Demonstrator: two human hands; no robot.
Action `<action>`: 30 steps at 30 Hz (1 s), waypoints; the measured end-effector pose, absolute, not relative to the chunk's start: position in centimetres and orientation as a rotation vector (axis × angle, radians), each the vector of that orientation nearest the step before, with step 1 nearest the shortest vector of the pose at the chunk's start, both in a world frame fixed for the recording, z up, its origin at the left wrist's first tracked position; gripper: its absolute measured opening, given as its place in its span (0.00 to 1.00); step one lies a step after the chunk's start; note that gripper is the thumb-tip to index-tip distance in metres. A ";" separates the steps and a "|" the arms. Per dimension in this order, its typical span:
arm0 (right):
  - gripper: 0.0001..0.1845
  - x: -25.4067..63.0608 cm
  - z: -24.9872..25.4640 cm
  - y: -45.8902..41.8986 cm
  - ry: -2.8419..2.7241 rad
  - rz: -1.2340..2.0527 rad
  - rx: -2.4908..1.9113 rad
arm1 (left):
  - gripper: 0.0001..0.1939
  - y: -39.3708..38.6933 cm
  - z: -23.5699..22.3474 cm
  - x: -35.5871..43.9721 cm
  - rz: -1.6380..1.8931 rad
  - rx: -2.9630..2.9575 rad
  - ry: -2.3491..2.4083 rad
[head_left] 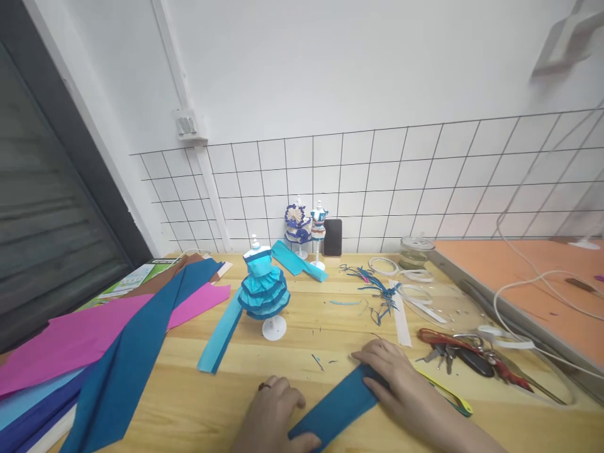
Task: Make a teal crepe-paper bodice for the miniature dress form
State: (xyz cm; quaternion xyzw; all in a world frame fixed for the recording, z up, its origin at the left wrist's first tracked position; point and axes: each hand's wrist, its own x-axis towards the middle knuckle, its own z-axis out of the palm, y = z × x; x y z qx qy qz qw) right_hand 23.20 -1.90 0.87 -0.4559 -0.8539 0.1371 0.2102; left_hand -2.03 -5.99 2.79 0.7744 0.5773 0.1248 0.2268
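Note:
A dark teal-blue strip (pixel 337 409), of crepe paper or cloth, slants across the wooden table in front of me. My left hand (pixel 276 412), wearing a ring, has curled fingers and its thumb on the strip's near end. At the far end, my right hand (pixel 394 380) grips the strip with its thumb and fingers. Beyond them stands a small white dress form (pixel 274 328) wearing a tiered turquoise dress (pixel 264 289) with darker blue trim. A turquoise strip (pixel 219 336) lies to its left.
Folded pink (pixel 94 321) and dark blue sheets (pixel 136 352) cover the left side. Two more dressed forms (pixel 318 229) and a phone (pixel 333 238) stand by the wall. Scraps (pixel 384 289), a glass jar (pixel 416 251), keys (pixel 448 355) and a yellow-handled tool (pixel 460 402) lie right.

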 end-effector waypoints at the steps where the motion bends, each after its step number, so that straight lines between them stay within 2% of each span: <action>1: 0.15 23.2 1.0 -2.0 -2.382 0.386 -1.276 | 0.13 -6.0 2.5 -1.5 0.306 2.097 1.598; 6: 0.12 23.1 1.7 -2.2 -2.407 0.422 -1.284 | 0.04 -5.2 2.1 -1.3 0.285 2.019 1.544; 12: 0.22 22.9 2.0 -2.7 -2.366 0.530 -1.208 | 0.03 -4.4 3.4 -1.6 0.356 2.032 1.451; 15: 0.20 22.6 2.4 -3.0 -2.342 0.610 -1.210 | 0.03 -3.2 4.1 -2.1 0.414 2.052 1.414; 18: 0.10 22.4 2.7 -2.9 -2.325 0.626 -1.208 | 0.05 -1.8 4.5 -2.6 0.436 2.090 1.368; 20: 0.06 22.3 2.7 -2.7 -2.309 0.593 -1.193 | 0.11 -1.1 4.6 -2.7 0.450 2.123 1.345; 23: 0.07 22.1 2.3 -2.5 -2.315 0.464 -1.150 | 0.24 -0.7 4.5 -1.7 0.494 2.283 1.267; 24: 0.08 22.1 2.2 -2.5 -2.325 0.403 -1.129 | 0.25 -0.7 4.3 -1.2 0.512 2.368 1.231; 28: 0.09 22.0 1.7 -2.7 -2.374 0.183 -0.930 | 0.11 -0.9 2.8 0.9 0.619 2.748 1.130; 30: 0.09 22.1 1.6 -2.8 -2.380 0.113 -0.833 | 0.09 -0.9 1.8 1.1 0.731 2.951 1.077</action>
